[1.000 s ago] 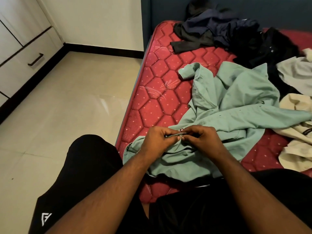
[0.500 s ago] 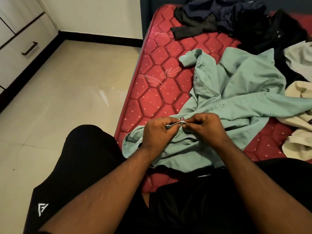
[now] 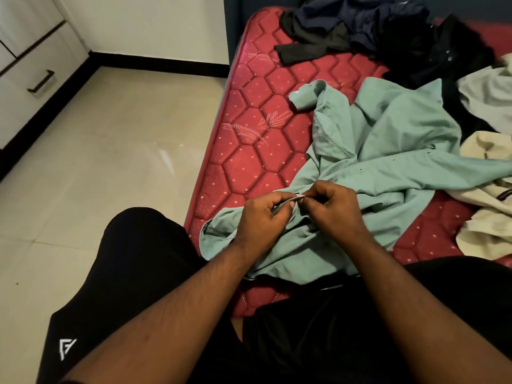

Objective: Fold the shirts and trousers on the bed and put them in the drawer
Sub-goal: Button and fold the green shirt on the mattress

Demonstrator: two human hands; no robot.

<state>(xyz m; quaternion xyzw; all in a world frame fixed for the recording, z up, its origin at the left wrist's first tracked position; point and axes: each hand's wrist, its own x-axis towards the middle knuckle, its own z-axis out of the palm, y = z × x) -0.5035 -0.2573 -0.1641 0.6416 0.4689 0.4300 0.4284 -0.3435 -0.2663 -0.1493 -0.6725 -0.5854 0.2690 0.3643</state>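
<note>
Shirt (image 3: 393, 162), mint green, sprawls crumpled on red mattress (image 3: 249, 151), long run stretching away and rightward from person. Near edge bunched at mattress edge, under both hands. Left hand (image 3: 263, 217) and right hand (image 3: 332, 209) side by side, equally near (knuckles almost touching), fingers curled, pinching fabric edge by small tag.

A red quilted mattress (image 3: 257, 151) bears a green shirt (image 3: 393, 151) and dark clothes (image 3: 360, 26).
</note>
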